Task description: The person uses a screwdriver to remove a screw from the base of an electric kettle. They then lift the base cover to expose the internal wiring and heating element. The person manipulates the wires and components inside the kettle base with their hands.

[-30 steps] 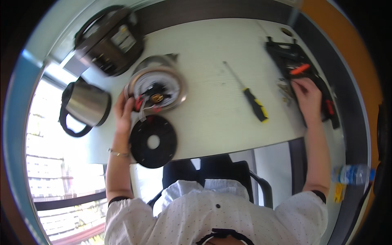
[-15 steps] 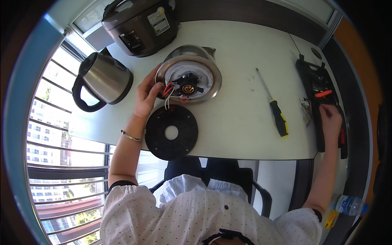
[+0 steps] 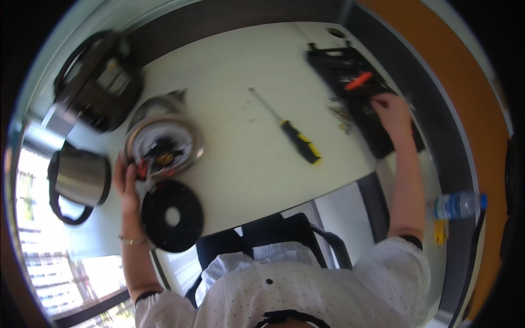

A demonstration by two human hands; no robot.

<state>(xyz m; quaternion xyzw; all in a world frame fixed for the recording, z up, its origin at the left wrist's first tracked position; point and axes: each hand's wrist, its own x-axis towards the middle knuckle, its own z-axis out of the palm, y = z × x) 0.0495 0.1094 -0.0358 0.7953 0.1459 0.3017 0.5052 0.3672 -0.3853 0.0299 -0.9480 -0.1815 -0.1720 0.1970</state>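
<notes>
An opened steel kettle (image 3: pixel 164 136) lies with its base up, showing a black central part with brass and red and white wires. My left hand (image 3: pixel 124 175) grips its left rim, fingers curled. A round black cover (image 3: pixel 188 218) with a center hole lies below it, by the wires. My right hand (image 3: pixel 391 112) has its fingers pinched in the black tool case (image 3: pixel 372 139), below an orange-red handle (image 3: pixel 358 81); what they hold is hidden. A black-and-yellow screwdriver (image 3: pixel 299 142) lies between the hands, with small metal bits (image 3: pixel 339 112) beside the case.
A dark cooker (image 3: pixel 98 82) stands at the back left, a second steel kettle (image 3: pixel 82 177) left of my left hand. The white table (image 3: pixel 229 71) has a curved front edge above a black chair (image 3: pixel 290 229). A plastic bottle (image 3: pixel 456 205) is at lower right, near a yellow object.
The view has swung, shifting and blurring the scene. My left hand stays on the kettle; my right hand has moved slightly within the tool case, closer to the orange-red handle than half a second ago.
</notes>
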